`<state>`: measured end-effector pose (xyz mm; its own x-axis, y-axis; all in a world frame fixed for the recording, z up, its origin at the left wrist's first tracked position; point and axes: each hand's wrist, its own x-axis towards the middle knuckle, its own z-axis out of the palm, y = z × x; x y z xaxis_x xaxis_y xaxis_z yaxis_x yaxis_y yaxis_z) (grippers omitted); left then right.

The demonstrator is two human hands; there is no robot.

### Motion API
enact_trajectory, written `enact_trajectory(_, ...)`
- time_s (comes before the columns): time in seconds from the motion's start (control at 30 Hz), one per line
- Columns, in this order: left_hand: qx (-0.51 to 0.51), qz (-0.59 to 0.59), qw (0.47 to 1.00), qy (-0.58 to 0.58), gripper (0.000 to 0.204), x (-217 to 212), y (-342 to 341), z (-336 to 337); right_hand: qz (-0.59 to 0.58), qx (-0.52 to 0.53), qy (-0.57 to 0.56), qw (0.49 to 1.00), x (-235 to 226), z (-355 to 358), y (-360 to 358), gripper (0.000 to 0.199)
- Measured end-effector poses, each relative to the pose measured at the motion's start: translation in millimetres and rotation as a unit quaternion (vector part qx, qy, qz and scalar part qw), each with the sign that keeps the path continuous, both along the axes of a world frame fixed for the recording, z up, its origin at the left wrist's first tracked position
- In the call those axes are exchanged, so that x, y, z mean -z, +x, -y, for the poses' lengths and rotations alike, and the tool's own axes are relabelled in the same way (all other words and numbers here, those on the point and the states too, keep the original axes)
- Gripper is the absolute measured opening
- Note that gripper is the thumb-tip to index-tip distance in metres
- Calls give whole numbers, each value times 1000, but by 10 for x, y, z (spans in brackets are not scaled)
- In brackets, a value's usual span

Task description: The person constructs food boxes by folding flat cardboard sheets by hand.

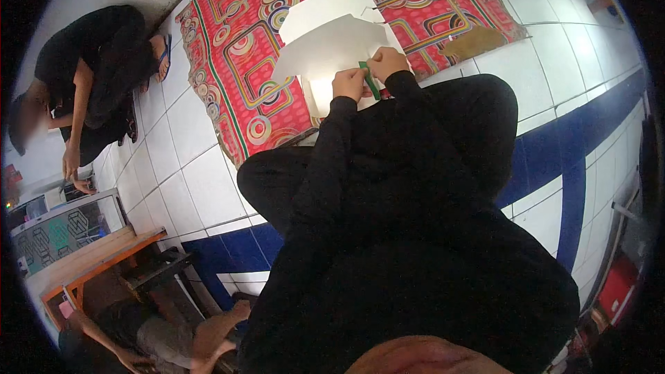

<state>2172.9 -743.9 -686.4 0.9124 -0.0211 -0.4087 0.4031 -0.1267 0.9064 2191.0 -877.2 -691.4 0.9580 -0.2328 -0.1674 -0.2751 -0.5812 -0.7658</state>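
Both my hands are close together over a large white sheet of card or paper (325, 45), whose outline is cut and folded. A narrow green strip (372, 84) runs between them toward my lap. My left hand (350, 84) has its fingers closed at the strip's left side. On the other side, my right hand (388, 64) pinches near its upper end, fingertips partly hidden. Behind the front sheet lies another white panel (329, 8), perhaps part of the same piece. A small dark red thing (385, 93) shows below my right hand.
Under the card spreads a red patterned mat (242, 48) with a worn brown patch. White tiles (173, 145) with blue bands surround it. At left one person (104, 62) crouches; another (166, 332) sits lower left near a wooden-edged table (97, 256).
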Motion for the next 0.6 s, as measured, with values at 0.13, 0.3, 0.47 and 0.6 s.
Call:
enact_trajectory(0.13, -5, 25, 999, -36, 31, 18, 64, -27, 9, -75, -111, 991, -126, -77, -80, 23)
enact_trajectory(0.3, -6, 145, 960, 239, 34, -353, 11, -501, 19, -238, -125, 963, -596, -68, -248, 49)
enact_trajectory(0.47, -237, 274, 892, 270, 26, -588, -155, -939, -89, -422, -277, 858, -21, -49, -277, 44)
enact_trajectory(0.6, -445, 246, 837, 201, 28, -460, -160, -1194, -29, -357, -159, 920, -85, 100, -2, 32)
